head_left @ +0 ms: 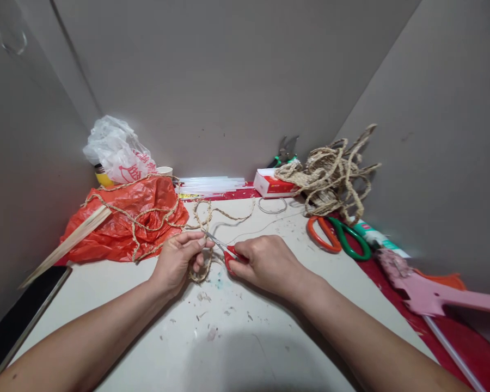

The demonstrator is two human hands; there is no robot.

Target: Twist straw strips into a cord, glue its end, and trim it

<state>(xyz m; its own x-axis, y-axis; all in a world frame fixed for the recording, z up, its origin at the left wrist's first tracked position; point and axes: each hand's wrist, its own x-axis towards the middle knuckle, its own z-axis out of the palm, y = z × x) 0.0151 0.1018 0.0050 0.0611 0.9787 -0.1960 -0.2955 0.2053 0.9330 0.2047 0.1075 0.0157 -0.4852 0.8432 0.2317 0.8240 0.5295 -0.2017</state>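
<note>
Thin braided cord [204, 219] runs from the red plastic bag to the middle of the white board, where part of it loops below my fingers. My left hand [180, 256] pinches the cord between thumb and fingers. My right hand [265, 262] is closed on small red-handled scissors [229, 260], with fingers at the handles. The scissors' blades point up and left, their tips at the cord beside my left fingertips. Whether the blades touch the cord is too small to tell.
The red bag [126, 218] and a black phone [22, 313] lie left. Behind are clear sticks [212, 185] and a red-white box [273, 184]. At right are bundled rope [332, 177], green-handled scissors [353, 242] and a pink glue gun [424, 291].
</note>
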